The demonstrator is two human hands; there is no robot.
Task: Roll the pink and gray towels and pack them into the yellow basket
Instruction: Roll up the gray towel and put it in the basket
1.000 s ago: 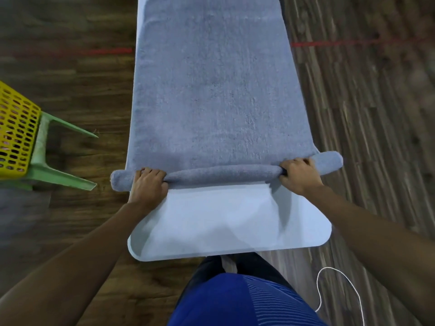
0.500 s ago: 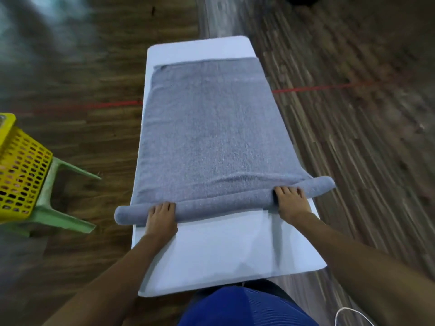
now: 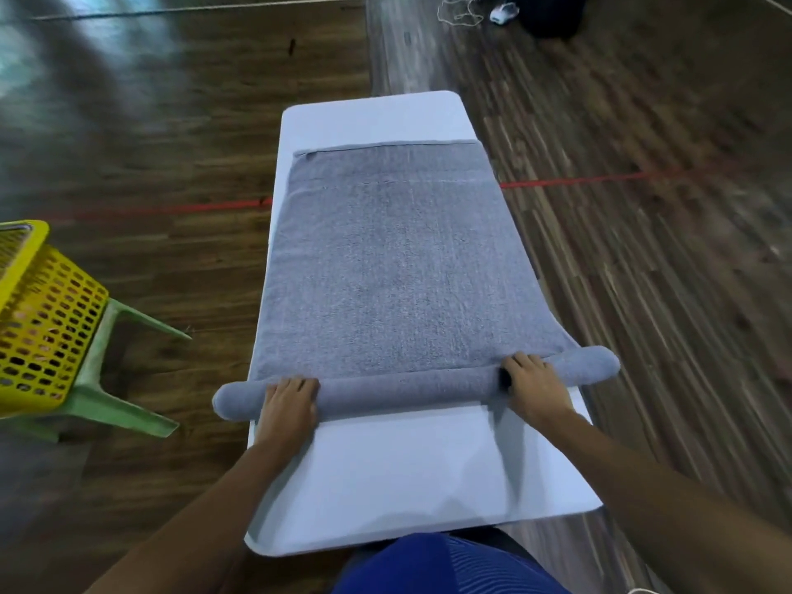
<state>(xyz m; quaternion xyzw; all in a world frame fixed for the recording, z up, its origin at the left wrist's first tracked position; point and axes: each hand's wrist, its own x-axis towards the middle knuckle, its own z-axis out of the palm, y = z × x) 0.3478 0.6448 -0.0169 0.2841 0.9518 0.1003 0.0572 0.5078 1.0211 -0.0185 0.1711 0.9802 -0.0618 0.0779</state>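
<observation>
The gray towel (image 3: 394, 272) lies flat along the white table (image 3: 407, 486), and its near end is rolled into a tube (image 3: 407, 390) that overhangs both table sides. My left hand (image 3: 289, 405) presses on the tube near its left end, fingers laid over the top. My right hand (image 3: 533, 388) presses the same way near the right end. The yellow basket (image 3: 47, 319) stands at the far left, and something pinkish shows faintly through its mesh. No pink towel is plainly visible.
The basket sits on a green plastic stool (image 3: 111, 405) left of the table. Dark wooden floor with a red line (image 3: 600, 178) surrounds the table. A dark object and a loose cord (image 3: 553, 15) lie on the floor beyond the far end.
The tube has grown thicker and moved farther up the towel under both hands. My view has lifted, so the table's far end now shows.
</observation>
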